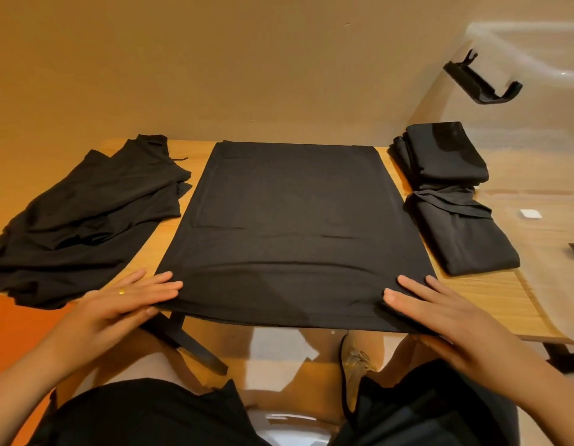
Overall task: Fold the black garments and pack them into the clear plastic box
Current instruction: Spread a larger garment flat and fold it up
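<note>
While black garment (295,226) is lying flat on counter (472,300), left grip (128,300) and right grip (440,313) are pressing its near corners, fingers straight, holding nothing. Folded garments (453,201) are sitting right, at clear plastic box (536,53); unfolded pile (80,220) lying left.

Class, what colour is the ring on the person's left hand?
Gold; the ring shows on the left hand in the head view.

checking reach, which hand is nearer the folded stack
Right. The right hand lies on the near right corner of the spread garment, close to the folded stack; the left hand lies on its near left corner, far across.
</note>
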{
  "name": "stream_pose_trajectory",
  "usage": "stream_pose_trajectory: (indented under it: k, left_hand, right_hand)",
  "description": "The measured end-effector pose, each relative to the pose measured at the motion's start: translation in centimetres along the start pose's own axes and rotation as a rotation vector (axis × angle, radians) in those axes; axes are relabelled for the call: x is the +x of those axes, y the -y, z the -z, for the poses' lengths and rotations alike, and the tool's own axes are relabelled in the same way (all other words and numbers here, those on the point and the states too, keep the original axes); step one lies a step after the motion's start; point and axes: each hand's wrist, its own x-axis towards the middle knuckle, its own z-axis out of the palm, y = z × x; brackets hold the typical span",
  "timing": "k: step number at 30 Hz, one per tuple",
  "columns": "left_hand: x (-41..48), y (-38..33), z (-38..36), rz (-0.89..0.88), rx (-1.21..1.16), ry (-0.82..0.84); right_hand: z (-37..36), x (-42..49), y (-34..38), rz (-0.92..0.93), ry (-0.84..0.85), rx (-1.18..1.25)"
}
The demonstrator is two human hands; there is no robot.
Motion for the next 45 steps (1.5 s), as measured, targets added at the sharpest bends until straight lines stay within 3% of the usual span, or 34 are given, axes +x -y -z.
stream_pose_trajectory:
  k: [7, 12, 16, 22, 29, 33, 36, 40, 45]
  left_hand:
    - [0.4, -2.1, 0.4, 0.200, -0.179, -0.199]
    - [1.0, -2.6, 0.3, 0.306, -0.392, -0.341]
    - [1.7, -3.5, 1.0, 0.391, -0.502, -0.417]
    - [2.9, -5.7, 2.5, 0.399, -0.689, -0.487]
    - [3.4, -6.6, 2.8, 0.400, -0.701, -0.430]
    - [3.5, -5.9, 2.6, 0.411, -0.562, -0.467]
    - [3.7, -6.6, 2.6, 0.379, -0.678, -0.461]
    - [3.2, -6.8, 2.7, 0.424, -0.832, -0.229]
    - [2.0, -7.9, 2.6, 0.441, -0.915, -0.002]
  right_hand:
    - [0.8, 0.1, 0.8, -0.134, -0.123, 0.285]
    - [2.1, -0.2, 1.8, -0.289, -0.312, 0.454]
    - [3.0, 0.7, 2.7, -0.313, -0.453, 0.583]
    - [4.5, 2.3, 3.0, -0.402, -0.606, 0.879]
    - [5.4, 3.9, 2.5, -0.444, -0.546, 0.960]
    - [5.1, 4.3, 2.4, -0.467, -0.547, 0.950]
    - [5.0, 4.1, 2.1, -0.446, -0.534, 1.036]
    - [5.3, 3.6, 2.4, -0.432, -0.419, 1.228]
    - [5.5, 2.3, 2.6, -0.405, -0.088, 1.305]
